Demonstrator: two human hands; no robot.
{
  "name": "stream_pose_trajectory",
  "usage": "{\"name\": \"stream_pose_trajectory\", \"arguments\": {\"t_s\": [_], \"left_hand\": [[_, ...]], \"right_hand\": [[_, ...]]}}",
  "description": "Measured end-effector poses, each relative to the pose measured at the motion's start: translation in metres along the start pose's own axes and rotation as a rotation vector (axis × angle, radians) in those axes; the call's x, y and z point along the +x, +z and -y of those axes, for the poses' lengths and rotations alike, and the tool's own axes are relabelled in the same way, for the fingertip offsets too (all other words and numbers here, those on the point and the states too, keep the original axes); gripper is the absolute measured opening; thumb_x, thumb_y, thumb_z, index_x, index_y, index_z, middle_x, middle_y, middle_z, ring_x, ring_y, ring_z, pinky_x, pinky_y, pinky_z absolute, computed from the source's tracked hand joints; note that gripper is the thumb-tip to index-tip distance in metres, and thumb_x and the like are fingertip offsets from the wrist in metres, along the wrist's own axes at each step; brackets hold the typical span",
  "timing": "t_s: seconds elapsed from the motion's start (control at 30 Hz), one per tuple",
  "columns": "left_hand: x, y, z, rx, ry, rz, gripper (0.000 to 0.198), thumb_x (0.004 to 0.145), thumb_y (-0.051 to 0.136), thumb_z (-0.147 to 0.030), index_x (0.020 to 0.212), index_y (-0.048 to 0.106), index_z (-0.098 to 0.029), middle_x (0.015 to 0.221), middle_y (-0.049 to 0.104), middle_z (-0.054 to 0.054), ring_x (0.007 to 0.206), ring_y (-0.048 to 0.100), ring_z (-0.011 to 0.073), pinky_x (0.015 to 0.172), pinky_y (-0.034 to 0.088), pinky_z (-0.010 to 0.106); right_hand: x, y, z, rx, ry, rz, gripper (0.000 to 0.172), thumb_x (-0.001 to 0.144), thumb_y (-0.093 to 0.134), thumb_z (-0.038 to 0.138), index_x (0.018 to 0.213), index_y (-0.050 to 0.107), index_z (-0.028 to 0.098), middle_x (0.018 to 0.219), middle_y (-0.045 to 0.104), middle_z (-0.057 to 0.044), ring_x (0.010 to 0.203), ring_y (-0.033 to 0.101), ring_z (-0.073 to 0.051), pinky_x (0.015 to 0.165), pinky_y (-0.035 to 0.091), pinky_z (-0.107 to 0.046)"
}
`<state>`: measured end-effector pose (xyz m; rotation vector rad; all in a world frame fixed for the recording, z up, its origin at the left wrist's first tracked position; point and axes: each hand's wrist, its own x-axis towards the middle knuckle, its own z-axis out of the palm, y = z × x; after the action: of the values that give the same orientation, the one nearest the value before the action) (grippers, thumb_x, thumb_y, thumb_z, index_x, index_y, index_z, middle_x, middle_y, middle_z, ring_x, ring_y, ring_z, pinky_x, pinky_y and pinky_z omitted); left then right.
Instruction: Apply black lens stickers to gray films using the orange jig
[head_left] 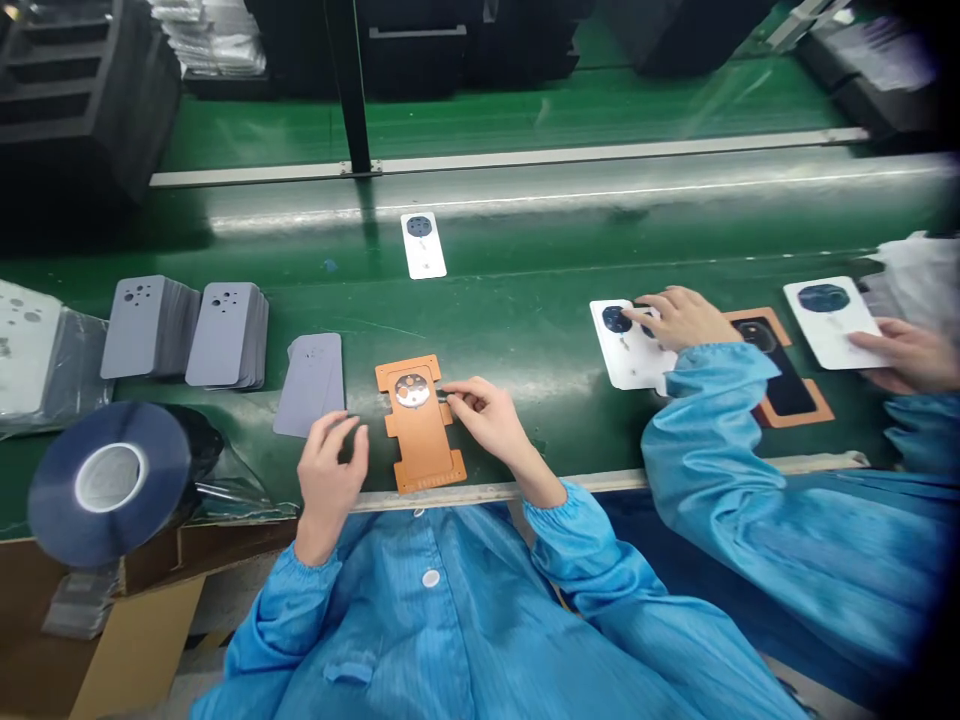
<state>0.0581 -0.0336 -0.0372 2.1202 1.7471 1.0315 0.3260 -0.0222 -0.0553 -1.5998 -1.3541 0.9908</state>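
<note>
An orange fixture with notched tabs lies on the green bench right in front of me. At its upper end a round, shiny camera-ring area with holes shows. My right hand is at the fixture's right edge, thumb and fingers drawn together; what they pinch, if anything, is hidden. To the left of the fixture, my left hand hovers with fingers curved and apart, holding nothing visible. Just beyond its fingertips lie loose grey phone-shaped sheets, slightly fanned.
Two stacks of grey sheets stand to the left, near a large tape roll. A white phone-shaped panel lies farther back. At right, a co-worker's hands handle white panels beside another orange fixture.
</note>
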Motion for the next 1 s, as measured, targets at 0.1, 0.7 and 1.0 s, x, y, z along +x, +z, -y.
{"name": "stream_pose_trajectory", "arguments": {"t_s": [0.1, 0.7, 1.0], "left_hand": [[0.008, -0.024, 0.020, 0.211, -0.225, -0.075, 0.037, 0.096, 0.066, -0.042, 0.123, 0.074, -0.018, 0.120, 0.069, 0.013, 0.095, 0.071, 0.0235, 0.083, 0.056, 0.035], [-0.004, -0.012, -0.032, -0.842, -0.569, 0.140, 0.038, 0.085, 0.079, -0.043, 0.101, 0.051, -0.022, 0.079, 0.070, -0.002, 0.057, 0.068, 0.0127, 0.051, 0.047, 0.019], [-0.036, 0.015, -0.035, -0.312, -0.237, 0.285, 0.044, 0.092, 0.072, -0.037, 0.131, 0.060, -0.021, 0.102, 0.071, 0.007, 0.072, 0.065, 0.0152, 0.068, 0.055, 0.030]], "right_hand": [[-0.004, 0.000, 0.002, -0.007, -0.008, 0.022, 0.026, 0.090, 0.062, 0.029, 0.105, 0.082, 0.022, 0.083, 0.065, -0.001, 0.065, 0.053, -0.014, 0.067, 0.045, -0.032], [0.002, 0.009, 0.031, 0.486, 0.088, 0.160, 0.067, 0.086, 0.077, 0.046, 0.146, 0.060, 0.023, 0.118, 0.076, -0.010, 0.098, 0.073, -0.022, 0.087, 0.060, -0.040], [0.012, 0.006, 0.033, 0.410, -0.037, 0.194, 0.075, 0.086, 0.071, 0.032, 0.157, 0.048, 0.025, 0.107, 0.068, -0.005, 0.084, 0.065, -0.016, 0.079, 0.061, -0.033]]}}
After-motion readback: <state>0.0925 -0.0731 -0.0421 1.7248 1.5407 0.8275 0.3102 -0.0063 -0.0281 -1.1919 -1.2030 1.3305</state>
